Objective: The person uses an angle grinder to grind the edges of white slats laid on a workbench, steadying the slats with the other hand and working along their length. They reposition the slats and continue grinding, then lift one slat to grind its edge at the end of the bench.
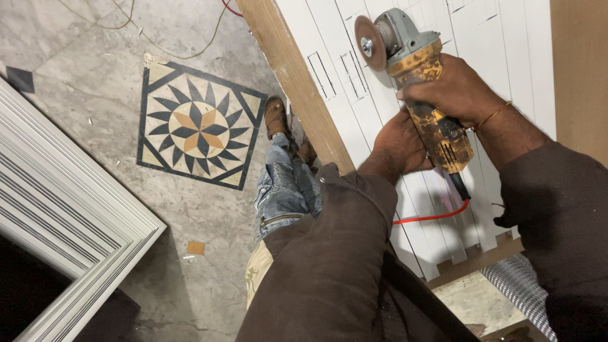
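Brown sleeves (329,266) fill the foreground. Both hands clasp a worn yellow-and-grey angle grinder (421,88): right hand (453,88) wrapped around its body, left hand (396,145) closed beneath the rear. Beyond the grip, its rust-coloured disc (369,42) hangs over white slatted panels (481,38).

No packages, labels, signs or screens in view — none at all.

A white slatted panel (443,209) with a wooden edge strip (297,82) fills the upper right. At left, the grey marble floor (82,95) carries a star-patterned inlay tile (199,123), thin wires (158,44) and scattered chips.
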